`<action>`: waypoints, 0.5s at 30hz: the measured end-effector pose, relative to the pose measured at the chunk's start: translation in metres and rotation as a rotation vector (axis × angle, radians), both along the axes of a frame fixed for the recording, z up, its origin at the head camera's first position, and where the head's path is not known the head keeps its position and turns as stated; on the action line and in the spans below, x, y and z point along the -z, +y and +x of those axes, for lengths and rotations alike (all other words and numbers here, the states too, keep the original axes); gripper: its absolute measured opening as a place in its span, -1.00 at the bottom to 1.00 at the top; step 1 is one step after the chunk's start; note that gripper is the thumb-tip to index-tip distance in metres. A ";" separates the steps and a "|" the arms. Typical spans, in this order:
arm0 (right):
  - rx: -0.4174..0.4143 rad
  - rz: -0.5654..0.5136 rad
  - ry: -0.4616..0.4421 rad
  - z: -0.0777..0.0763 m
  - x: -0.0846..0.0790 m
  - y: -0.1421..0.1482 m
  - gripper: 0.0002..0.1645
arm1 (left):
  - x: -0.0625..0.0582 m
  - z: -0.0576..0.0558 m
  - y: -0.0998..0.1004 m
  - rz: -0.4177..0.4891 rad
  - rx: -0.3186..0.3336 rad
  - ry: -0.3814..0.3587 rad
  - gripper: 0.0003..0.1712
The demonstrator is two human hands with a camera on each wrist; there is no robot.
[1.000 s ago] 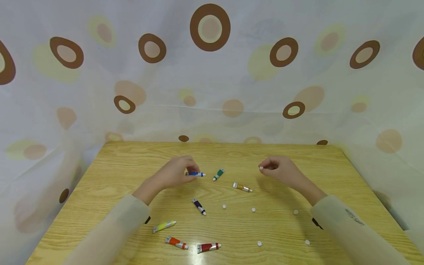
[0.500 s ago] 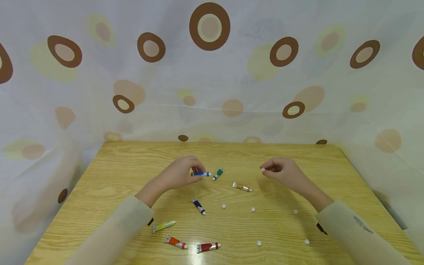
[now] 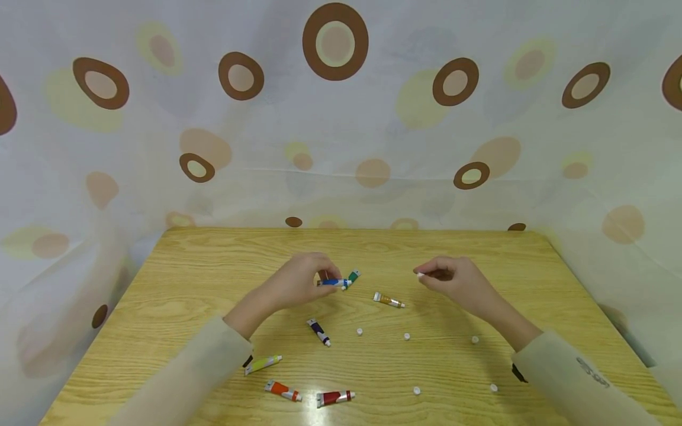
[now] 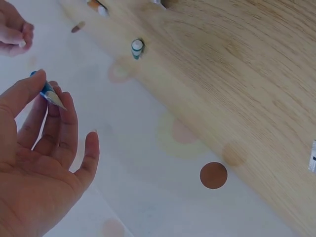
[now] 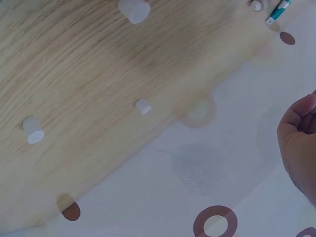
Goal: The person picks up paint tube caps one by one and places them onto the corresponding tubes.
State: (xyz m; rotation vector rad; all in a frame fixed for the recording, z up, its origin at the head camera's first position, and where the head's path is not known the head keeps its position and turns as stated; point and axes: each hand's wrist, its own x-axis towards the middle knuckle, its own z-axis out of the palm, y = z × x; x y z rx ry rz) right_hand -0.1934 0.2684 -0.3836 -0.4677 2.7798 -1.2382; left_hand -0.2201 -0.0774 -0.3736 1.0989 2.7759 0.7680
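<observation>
My left hand (image 3: 301,283) pinches a blue paint tube (image 3: 334,283) above the table, its uncapped nozzle pointing right. The left wrist view shows the tube (image 4: 51,95) between thumb and fingertips, the little finger held away. Opposite it, the right hand (image 3: 457,278) holds a small white cap (image 3: 420,274) between thumb and fingertips. The two hands are apart. In the head view the blue tube partly covers a green paint tube (image 3: 354,275) lying on the table. An ochre paint tube (image 3: 389,300) lies between the hands. Only part of the right hand (image 5: 301,143) shows in the right wrist view.
Nearer on the wooden table (image 3: 213,260) lie dark purple (image 3: 319,332), yellow (image 3: 263,364), orange (image 3: 283,390) and red (image 3: 334,398) paint tubes. Several white caps (image 3: 407,336) are scattered on the right half. A patterned curtain (image 3: 341,130) surrounds the table's back and sides.
My left hand has carried the blue paint tube to the right, towards the green one. The right hand, still holding the cap, has shifted only slightly.
</observation>
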 end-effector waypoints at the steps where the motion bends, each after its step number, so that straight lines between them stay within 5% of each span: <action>1: -0.001 0.002 0.011 0.001 0.000 -0.001 -0.75 | -0.001 0.001 0.001 0.004 0.005 0.001 -0.85; 15: -0.034 -0.008 0.143 0.023 -0.007 -0.020 -0.84 | -0.008 0.014 0.020 0.029 0.080 0.027 -0.84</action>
